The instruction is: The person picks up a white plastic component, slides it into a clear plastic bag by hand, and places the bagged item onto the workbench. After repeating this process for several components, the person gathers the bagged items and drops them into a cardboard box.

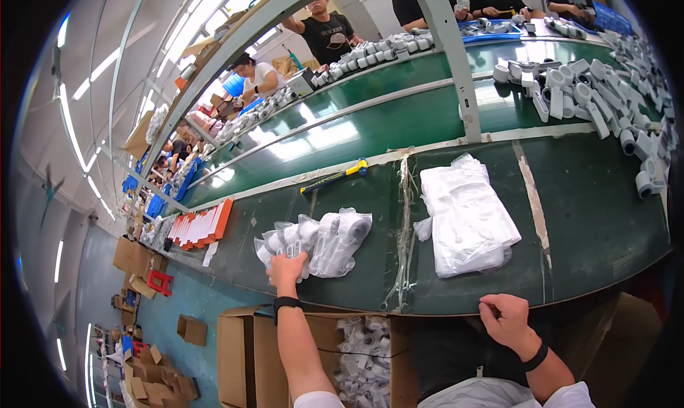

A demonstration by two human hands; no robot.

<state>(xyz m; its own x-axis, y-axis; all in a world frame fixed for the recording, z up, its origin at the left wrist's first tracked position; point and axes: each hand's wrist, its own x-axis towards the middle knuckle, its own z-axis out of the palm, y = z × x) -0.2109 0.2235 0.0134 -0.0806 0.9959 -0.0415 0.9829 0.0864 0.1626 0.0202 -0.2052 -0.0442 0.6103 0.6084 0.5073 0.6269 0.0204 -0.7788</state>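
Note:
My left hand [287, 267] reaches over the green bench and has its fingers curled on one end of a row of white plastic parts in clear bags [286, 238]. Beside it, touching the row, lies another clump of bagged white parts [340, 243]. My right hand [507, 324] hovers at the bench's front edge with its fingers curled in; nothing shows in it. Beyond that hand lies a stack of flat white plastic bags [467, 219].
A yellow and black hand tool [335, 176] lies behind the bagged parts. Orange and white boxes [201, 225] stand at the left end. Loose grey-white parts [591, 95] are heaped at the far right. A metal post [456, 66] rises behind the bench. Below is an open carton [239, 351].

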